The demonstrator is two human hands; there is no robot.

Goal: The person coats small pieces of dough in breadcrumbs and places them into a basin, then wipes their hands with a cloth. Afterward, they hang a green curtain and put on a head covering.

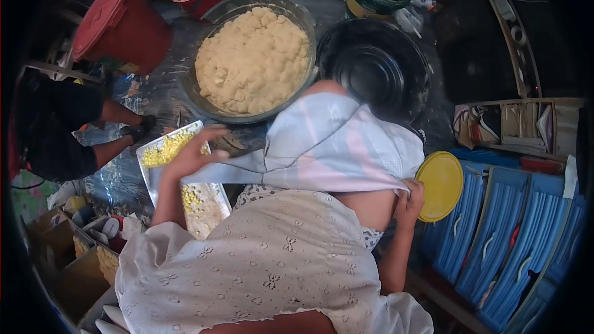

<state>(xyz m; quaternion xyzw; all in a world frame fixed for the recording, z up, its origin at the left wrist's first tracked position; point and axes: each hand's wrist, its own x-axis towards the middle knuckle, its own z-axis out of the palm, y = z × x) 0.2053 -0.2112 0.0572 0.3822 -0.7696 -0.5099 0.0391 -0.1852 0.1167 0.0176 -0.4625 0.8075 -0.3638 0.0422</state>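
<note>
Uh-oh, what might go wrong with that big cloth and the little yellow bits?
Maybe three things. The cloth reaches across the tray, so pulling it might drag some yellow bits out. The left grip, fingers spread over the tray, might bump it too. And the pale, lumpy mass sits uncovered in its basin, close to the cloth, so a flapping edge might touch it.
</note>
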